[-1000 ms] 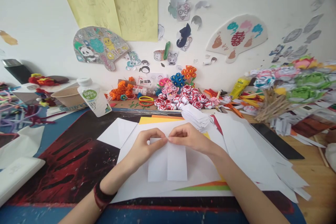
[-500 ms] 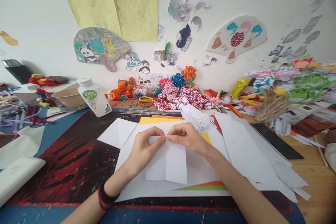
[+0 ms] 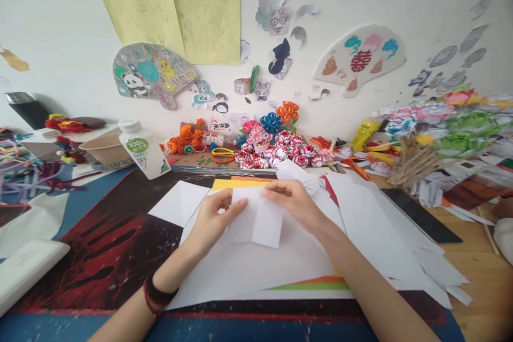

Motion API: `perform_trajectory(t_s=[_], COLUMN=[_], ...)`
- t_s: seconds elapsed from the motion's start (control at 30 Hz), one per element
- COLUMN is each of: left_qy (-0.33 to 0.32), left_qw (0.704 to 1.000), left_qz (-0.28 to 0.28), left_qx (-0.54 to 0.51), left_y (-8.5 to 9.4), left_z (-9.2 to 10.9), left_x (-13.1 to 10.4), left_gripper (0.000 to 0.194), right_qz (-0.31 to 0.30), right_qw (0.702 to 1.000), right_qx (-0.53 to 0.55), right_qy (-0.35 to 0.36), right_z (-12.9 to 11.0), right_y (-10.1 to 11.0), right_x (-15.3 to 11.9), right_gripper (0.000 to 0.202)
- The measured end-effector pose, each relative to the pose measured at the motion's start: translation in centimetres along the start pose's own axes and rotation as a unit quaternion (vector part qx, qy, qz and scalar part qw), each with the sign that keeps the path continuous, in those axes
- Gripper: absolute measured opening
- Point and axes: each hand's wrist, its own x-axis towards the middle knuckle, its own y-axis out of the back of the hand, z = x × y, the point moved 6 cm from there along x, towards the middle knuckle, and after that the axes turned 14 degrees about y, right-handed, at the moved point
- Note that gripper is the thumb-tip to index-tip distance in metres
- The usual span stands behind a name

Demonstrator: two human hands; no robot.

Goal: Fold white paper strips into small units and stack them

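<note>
A small white sheet of paper [image 3: 267,224] with a crease down its middle is held up between both hands. My left hand [image 3: 218,216] pinches its left side, thumb on the front face. At the upper right edge, my right hand [image 3: 290,200] grips the same sheet between thumb and fingers. Below it lies a large white sheet [image 3: 240,272], with green, orange and yellow paper edges [image 3: 312,284] showing from under it. Another creased white square [image 3: 180,203] rests to the left. Behind my right hand is a stack of folded white papers [image 3: 298,173], partly hidden.
A white bottle [image 3: 145,149] stands at the back left. Red-and-white paper flowers [image 3: 286,152] line the wall side. White sheets [image 3: 374,230] and a dark flat strip [image 3: 422,215] lie to the right. A white box-like object [image 3: 32,272] sits at the left edge.
The creased sheet has been raised and its lower edge has come up off the large sheet. My right hand has moved slightly up and right, so the hands are farther apart.
</note>
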Motion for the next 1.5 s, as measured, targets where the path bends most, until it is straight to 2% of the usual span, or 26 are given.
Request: perform_trajectory(t_s=[0.1,0.3,0.67,0.8,0.9,1.0,1.17,1.3,1.5], left_qy=[0.004,0.021,0.032,0.051,0.07,0.063,0.038,0.057,0.086], left_qw=[1.0,1.0,0.999,0.998,0.996,0.997,0.997,0.996,0.995], left_qz=[-0.003,0.008,-0.001,0.025,0.043,0.042,0.043,0.037,-0.01], left_qx=[-0.001,-0.02,-0.015,-0.015,-0.019,-0.03,-0.051,-0.058,-0.054], left_y=[0.0,0.1,-0.1,0.6,1.1,1.2,1.2,0.8,-0.3], left_z=[-0.2,-1.1,-1.9,-1.9,-1.7,-1.3,-1.0,-1.2,-1.7], left_x=[0.2,0.6,1.2,1.3,1.2,1.1,1.0,1.0,1.0], left_gripper=[0.035,0.039,0.043,0.042,0.04,0.041,0.04,0.037,0.034], right_qz=[0.006,-0.035,-0.01,0.01,0.026,0.019,-0.047,-0.042,-0.022], right_qw=[1.0,0.998,0.995,0.994,0.996,0.998,0.996,0.995,0.995], right_qx=[-0.025,-0.042,-0.025,-0.044,-0.046,-0.022,0.038,0.025,0.022], right_qy=[-0.007,-0.042,-0.098,-0.099,-0.076,-0.062,-0.07,-0.085,-0.094], right_z=[0.2,1.4,2.7,2.5,2.0,1.5,1.6,2.3,2.4], right_y=[0.4,0.5,1.3,2.1,2.6,2.2,0.3,0.2,0.5], right_x=[0.0,-0.1,-0.1,0.0,0.2,0.2,-0.1,-0.2,-0.4], right_gripper=[0.027,0.033,0.039,0.042,0.042,0.042,0.048,0.039,0.036])
